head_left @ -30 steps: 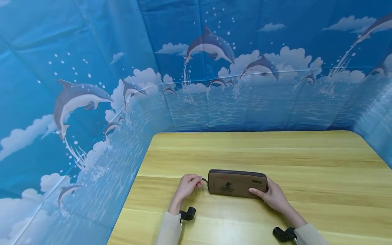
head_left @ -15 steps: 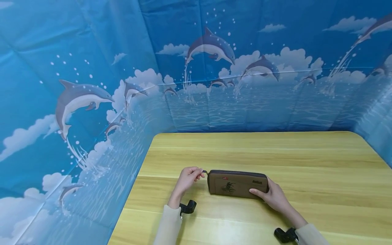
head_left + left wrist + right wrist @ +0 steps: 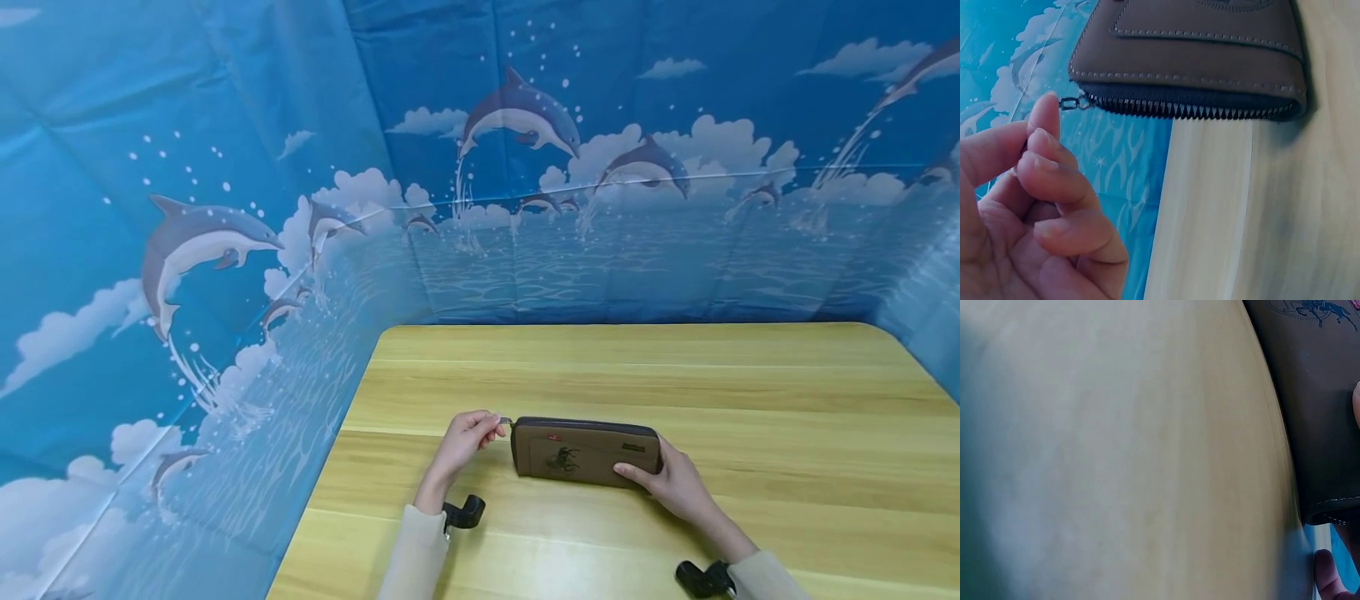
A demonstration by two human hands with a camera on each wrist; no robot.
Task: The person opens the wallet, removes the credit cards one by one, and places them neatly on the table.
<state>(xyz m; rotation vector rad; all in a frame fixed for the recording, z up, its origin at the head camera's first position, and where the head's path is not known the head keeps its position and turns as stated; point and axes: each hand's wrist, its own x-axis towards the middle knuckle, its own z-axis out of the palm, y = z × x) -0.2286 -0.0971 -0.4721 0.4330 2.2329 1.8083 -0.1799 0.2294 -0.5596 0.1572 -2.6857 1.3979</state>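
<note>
A brown zip wallet [image 3: 585, 452] with a small horse print stands on its long edge on the wooden table [image 3: 675, 375], near the front. My left hand [image 3: 491, 427] pinches the metal zipper pull [image 3: 506, 422] at the wallet's top left corner. The left wrist view shows that pull [image 3: 1072, 103] between thumb and forefinger of my left hand [image 3: 1029, 206], beside the dark zipper teeth of the wallet [image 3: 1191, 56]. My right hand [image 3: 671, 483] grips the wallet's right end, thumb on the front face. The right wrist view shows only the wallet [image 3: 1316, 412], tabletop and a fingertip [image 3: 1329, 581].
A blue dolphin-print backdrop [image 3: 225, 250] walls the table on the left, back and right. Black camera mounts sit on my left wrist [image 3: 461, 512] and right wrist [image 3: 701, 577]. Bare wood stretches behind and to the right of the wallet.
My left hand has carried the zipper pull from partway down the wallet's left end up to its top left corner. The right hand has kept its hold on the right end.
</note>
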